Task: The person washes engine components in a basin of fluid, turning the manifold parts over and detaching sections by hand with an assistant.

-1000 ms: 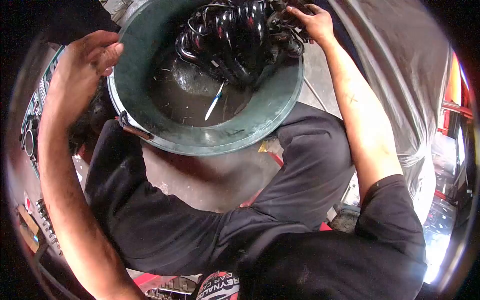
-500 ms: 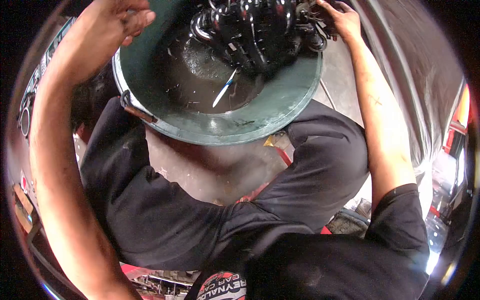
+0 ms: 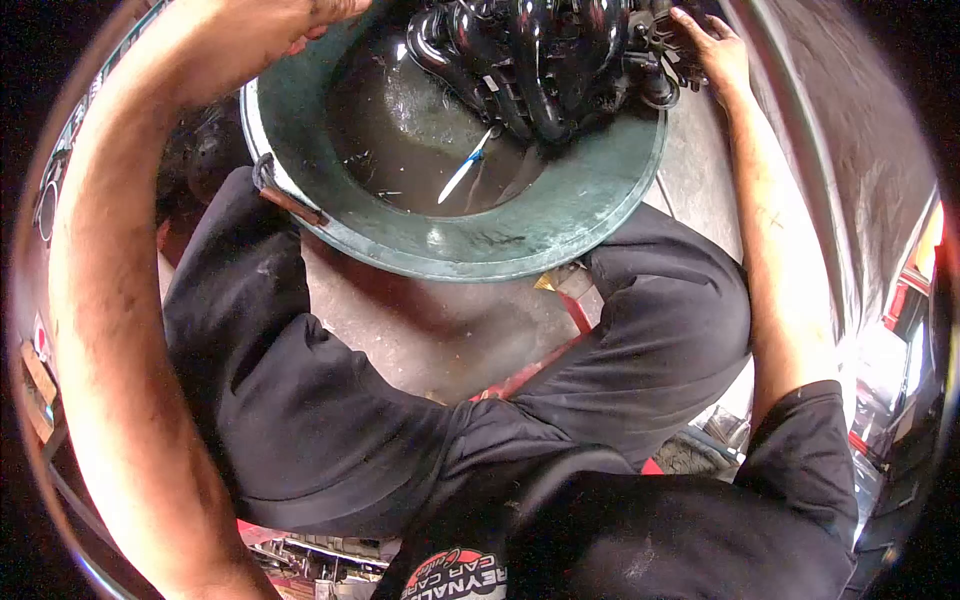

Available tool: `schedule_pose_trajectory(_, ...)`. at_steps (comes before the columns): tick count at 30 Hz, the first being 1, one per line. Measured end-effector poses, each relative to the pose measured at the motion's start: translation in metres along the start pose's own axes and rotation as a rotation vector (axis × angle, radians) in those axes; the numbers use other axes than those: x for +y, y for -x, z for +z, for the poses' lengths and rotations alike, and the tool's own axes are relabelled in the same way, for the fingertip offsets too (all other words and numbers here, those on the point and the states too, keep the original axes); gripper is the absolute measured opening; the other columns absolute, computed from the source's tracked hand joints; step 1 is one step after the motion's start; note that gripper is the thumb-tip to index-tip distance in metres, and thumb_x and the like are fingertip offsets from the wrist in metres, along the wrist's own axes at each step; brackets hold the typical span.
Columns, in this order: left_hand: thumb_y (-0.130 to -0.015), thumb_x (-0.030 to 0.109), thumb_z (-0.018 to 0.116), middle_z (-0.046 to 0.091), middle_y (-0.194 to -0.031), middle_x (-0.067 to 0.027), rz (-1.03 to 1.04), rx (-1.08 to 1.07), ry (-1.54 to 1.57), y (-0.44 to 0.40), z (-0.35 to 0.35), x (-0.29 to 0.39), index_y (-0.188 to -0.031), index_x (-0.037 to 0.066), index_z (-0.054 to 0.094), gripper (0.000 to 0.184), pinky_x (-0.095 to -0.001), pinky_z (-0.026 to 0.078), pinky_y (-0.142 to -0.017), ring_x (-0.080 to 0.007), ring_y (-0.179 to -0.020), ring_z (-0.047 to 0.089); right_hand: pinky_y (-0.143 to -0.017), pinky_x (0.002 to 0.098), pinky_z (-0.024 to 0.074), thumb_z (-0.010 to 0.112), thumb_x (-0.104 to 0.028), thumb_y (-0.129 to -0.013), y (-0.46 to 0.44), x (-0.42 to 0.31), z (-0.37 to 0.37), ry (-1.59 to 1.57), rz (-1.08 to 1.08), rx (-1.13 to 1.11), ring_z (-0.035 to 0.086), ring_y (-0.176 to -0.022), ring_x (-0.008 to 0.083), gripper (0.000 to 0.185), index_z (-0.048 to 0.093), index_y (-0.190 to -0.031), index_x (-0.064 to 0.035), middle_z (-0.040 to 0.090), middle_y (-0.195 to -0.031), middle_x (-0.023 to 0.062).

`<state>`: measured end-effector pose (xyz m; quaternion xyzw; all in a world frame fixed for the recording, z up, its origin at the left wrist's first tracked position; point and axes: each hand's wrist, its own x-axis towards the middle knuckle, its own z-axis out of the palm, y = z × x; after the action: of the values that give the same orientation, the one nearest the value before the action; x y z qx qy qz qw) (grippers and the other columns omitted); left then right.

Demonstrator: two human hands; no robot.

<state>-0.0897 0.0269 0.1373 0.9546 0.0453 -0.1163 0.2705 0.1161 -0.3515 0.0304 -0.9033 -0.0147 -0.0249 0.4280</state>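
Note:
A glossy black engine intake manifold (image 3: 545, 70) with curved runners rests in a green tub (image 3: 440, 250), over dark, foamy liquid (image 3: 420, 165). My right hand (image 3: 722, 55) grips the manifold's right end, by its metal fittings, outside the tub's rim. Above the tub's left side, my left hand (image 3: 325, 15) is partly cut off by the top edge; its fingers are mostly hidden, and I cannot see anything in them. A thin white-and-blue stick (image 3: 462, 175), perhaps a brush handle, slants in the liquid below the manifold.
The tub sits between my bent knees, its wire handle with a brown grip (image 3: 292, 205) hanging at the left rim. A grey cover (image 3: 830, 130) drapes down along the right. Red metal bars (image 3: 510, 382) lie on the concrete floor (image 3: 400, 340) beneath me.
The view has shifted, so the tub and manifold sit slightly higher and farther right. My left hand has moved right and up, partly out of view. My right hand stays at the manifold's end.

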Motion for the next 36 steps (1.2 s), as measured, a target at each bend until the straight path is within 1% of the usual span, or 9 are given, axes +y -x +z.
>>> schedule_pose_trajectory(4, -0.098, 0.026, 0.067, 0.073, -0.109, -0.0230, -0.021, 0.007, 0.008, -0.001, 0.004, 0.001, -0.130, -0.011, 0.059, 0.049, -0.0349, 0.057, -0.088, -0.0249, -0.096, 0.071, -0.050, 0.0291, 0.0514, 0.080, -0.029, -0.089, 0.002, -0.001, 0.002, 0.052, 0.021, 0.059, 0.068, -0.064, 0.0153, 0.044, 0.066, -0.114, 0.0050, 0.074, -0.085, 0.0106)
schedule_pose_trajectory(7, -0.098, 0.025, 0.067, 0.072, -0.111, -0.0235, 0.562, -0.289, 0.575, -0.046, 0.007, -0.098, -0.130, -0.011, 0.059, 0.049, -0.0356, 0.057, -0.090, -0.0260, -0.098, 0.072, -0.053, 0.0297, 0.0531, 0.079, -0.030, -0.090, 0.004, -0.004, 0.001, 0.085, 0.045, 0.068, 0.069, -0.067, 0.0155, 0.045, 0.066, -0.116, 0.0044, 0.074, -0.087, 0.0104)
schedule_pose_trajectory(10, -0.098, 0.024, 0.066, 0.072, -0.112, -0.0235, 0.297, -0.135, 0.292, -0.015, 0.009, -0.034, -0.130, -0.010, 0.060, 0.047, -0.0361, 0.056, -0.091, -0.0268, -0.099, 0.072, -0.060, 0.0309, 0.0554, 0.079, -0.033, -0.090, -0.003, 0.004, -0.002, 0.134, -0.027, 0.032, 0.069, -0.072, 0.0158, 0.047, 0.066, -0.117, 0.0033, 0.075, -0.090, 0.0107)
schedule_pose_trajectory(13, -0.098, 0.023, 0.066, 0.073, -0.110, -0.0225, 0.587, -0.128, 0.491, -0.022, 0.013, -0.053, -0.128, -0.010, 0.061, 0.045, -0.0358, 0.056, -0.089, -0.0264, -0.098, 0.072, -0.056, 0.0305, 0.0543, 0.078, -0.034, -0.090, 0.002, -0.001, -0.001, 0.140, -0.014, 0.061, 0.068, -0.069, 0.0149, 0.046, 0.067, -0.116, 0.0032, 0.075, -0.089, 0.0107)
schedule_pose_trajectory(15, -0.098, 0.022, 0.067, 0.073, -0.109, -0.0217, 0.537, -0.146, 0.486, -0.030, 0.012, -0.076, -0.128, -0.009, 0.062, 0.043, -0.0354, 0.056, -0.088, -0.0258, -0.098, 0.072, -0.053, 0.0296, 0.0530, 0.077, -0.033, -0.091, 0.002, -0.002, -0.003, 0.117, -0.011, 0.013, 0.067, -0.065, 0.0149, 0.048, 0.066, -0.119, 0.0039, 0.075, -0.088, 0.0113)
schedule_pose_trajectory(18, -0.098, 0.022, 0.067, 0.073, -0.108, -0.0208, -0.123, -0.025, -0.020, 0.000, -0.001, 0.018, -0.127, -0.009, 0.063, 0.042, -0.0348, 0.056, -0.088, -0.0251, -0.097, 0.072, -0.046, 0.0283, 0.0504, 0.077, -0.032, -0.091, 0.004, -0.004, -0.003, 0.076, 0.023, 0.006, 0.066, -0.059, 0.0150, 0.050, 0.063, -0.122, 0.0054, 0.074, -0.085, 0.0120)
schedule_pose_trajectory(27, -0.098, 0.026, 0.067, 0.072, -0.118, -0.0210, -0.096, -0.072, -0.137, 0.000, -0.005, 0.027, -0.129, -0.004, 0.063, 0.043, -0.0356, 0.055, -0.094, -0.0278, -0.107, 0.071, -0.041, 0.0284, 0.0476, 0.077, -0.027, -0.091, -0.003, 0.004, -0.002, -0.014, 0.008, 0.024, 0.064, -0.053, 0.0158, 0.045, 0.063, -0.117, 0.0071, 0.073, -0.082, 0.0136)
schedule_pose_trajectory(31, -0.098, 0.034, 0.067, 0.070, -0.113, -0.0132, 0.070, -0.048, -0.014, -0.036, 0.019, -0.049, -0.130, -0.002, 0.061, 0.049, -0.0333, 0.052, -0.090, -0.0209, -0.101, 0.065, -0.067, 0.0312, 0.0557, 0.082, -0.032, -0.086, -0.004, 0.005, -0.005, 0.055, -0.023, 0.034, 0.070, -0.080, 0.0182, 0.062, 0.060, -0.127, 0.0102, 0.074, -0.096, 0.0158)
schedule_pose_trajectory(36, -0.097, 0.038, 0.069, 0.070, -0.118, -0.0125, 0.112, -0.036, 0.034, -0.040, 0.026, -0.064, -0.131, -0.001, 0.061, 0.052, -0.0343, 0.050, -0.093, -0.0215, -0.108, 0.064, -0.058, 0.0302, 0.0539, 0.082, -0.036, -0.086, -0.019, 0.023, -0.007, 0.118, -0.015, 0.116, 0.068, -0.070, 0.0164, 0.062, 0.062, -0.124, 0.0092, 0.074, -0.092, 0.0138)
